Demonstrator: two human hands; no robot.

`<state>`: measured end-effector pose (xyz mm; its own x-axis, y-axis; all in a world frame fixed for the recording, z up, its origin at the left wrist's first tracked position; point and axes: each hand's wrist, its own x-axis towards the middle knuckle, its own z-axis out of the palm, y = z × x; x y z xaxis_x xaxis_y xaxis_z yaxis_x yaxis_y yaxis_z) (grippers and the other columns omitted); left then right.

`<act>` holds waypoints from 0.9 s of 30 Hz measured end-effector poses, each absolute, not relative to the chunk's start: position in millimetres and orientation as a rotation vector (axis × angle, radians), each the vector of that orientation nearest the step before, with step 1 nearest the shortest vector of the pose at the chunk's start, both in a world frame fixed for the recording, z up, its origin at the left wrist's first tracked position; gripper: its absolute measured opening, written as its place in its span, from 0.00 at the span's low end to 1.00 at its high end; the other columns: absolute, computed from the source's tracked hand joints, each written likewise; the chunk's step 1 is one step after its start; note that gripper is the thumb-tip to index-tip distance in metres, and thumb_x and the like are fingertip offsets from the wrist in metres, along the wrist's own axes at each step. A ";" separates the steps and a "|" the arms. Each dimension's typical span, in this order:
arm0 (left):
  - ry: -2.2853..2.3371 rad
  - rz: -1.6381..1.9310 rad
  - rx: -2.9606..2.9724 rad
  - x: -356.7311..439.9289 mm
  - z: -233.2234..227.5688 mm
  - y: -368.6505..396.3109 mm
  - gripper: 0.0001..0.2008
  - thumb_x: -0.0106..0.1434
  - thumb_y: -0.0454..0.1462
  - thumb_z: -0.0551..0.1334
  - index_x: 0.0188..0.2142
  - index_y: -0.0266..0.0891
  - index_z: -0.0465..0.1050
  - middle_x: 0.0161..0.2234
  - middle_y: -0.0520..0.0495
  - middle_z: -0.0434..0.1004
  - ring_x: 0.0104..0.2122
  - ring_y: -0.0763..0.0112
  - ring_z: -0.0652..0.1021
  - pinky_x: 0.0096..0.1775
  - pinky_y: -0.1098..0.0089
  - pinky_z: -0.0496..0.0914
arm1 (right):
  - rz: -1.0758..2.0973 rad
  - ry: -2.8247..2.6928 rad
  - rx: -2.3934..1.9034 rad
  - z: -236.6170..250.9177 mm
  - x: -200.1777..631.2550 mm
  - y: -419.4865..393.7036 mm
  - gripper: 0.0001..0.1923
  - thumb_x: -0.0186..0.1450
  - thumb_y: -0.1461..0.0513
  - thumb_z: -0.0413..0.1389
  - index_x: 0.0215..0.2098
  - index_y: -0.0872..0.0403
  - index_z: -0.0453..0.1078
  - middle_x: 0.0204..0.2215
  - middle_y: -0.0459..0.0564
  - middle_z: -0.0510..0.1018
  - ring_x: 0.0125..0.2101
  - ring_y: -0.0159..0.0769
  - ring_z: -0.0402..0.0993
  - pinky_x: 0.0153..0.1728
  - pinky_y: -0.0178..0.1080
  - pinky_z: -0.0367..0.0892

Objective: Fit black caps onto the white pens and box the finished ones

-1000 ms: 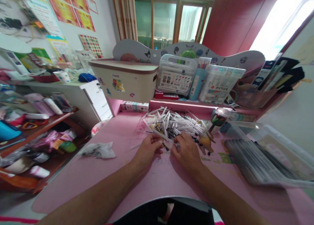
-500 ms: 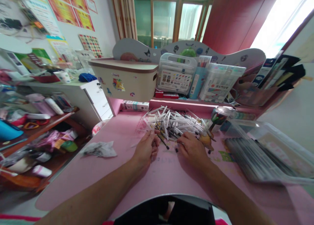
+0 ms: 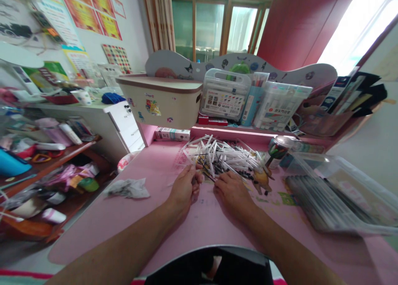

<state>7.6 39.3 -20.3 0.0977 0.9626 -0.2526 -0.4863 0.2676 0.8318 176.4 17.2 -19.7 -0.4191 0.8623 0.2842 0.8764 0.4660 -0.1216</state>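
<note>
My left hand [image 3: 186, 185] is closed above the pink desk [image 3: 195, 231], its thumb and fingers pinched together at the near left edge of a heap of white tubes [image 3: 230, 154]. What sits between those fingers is too small to make out. Across a small gap, my right hand [image 3: 231, 189] has its fingertips closed on the near end of a thin dark stick [image 3: 209, 175] that looks like a pen refill. Dark sticks and small black pieces [image 3: 247, 175] lie among and in front of the white tubes.
To the right stands a clear plastic box [image 3: 329, 202] with rows of dark pens. A can [image 3: 281, 148] is behind the heap's right end, near a brown-yellow figure [image 3: 263, 179]. Crumpled tissue [image 3: 130, 188] lies left. A lidded bin [image 3: 161, 102] and marker cases [image 3: 225, 94] fill the shelf.
My right hand has moved left, closer to my left hand, and its fingers have closed on the dark stick's near end. My left hand stays nearly in place.
</note>
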 end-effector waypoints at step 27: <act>0.927 1.065 0.803 15.0 -19.9 34.0 0.07 0.62 0.39 0.60 0.39 0.38 0.69 0.23 0.56 0.67 0.15 0.81 0.65 0.15 0.80 0.58 | 0.307 -1.862 -1.531 -11.8 193.2 22.4 0.05 0.63 0.65 0.49 0.31 0.54 0.66 0.30 0.50 0.73 0.34 0.39 0.67 0.37 0.40 0.62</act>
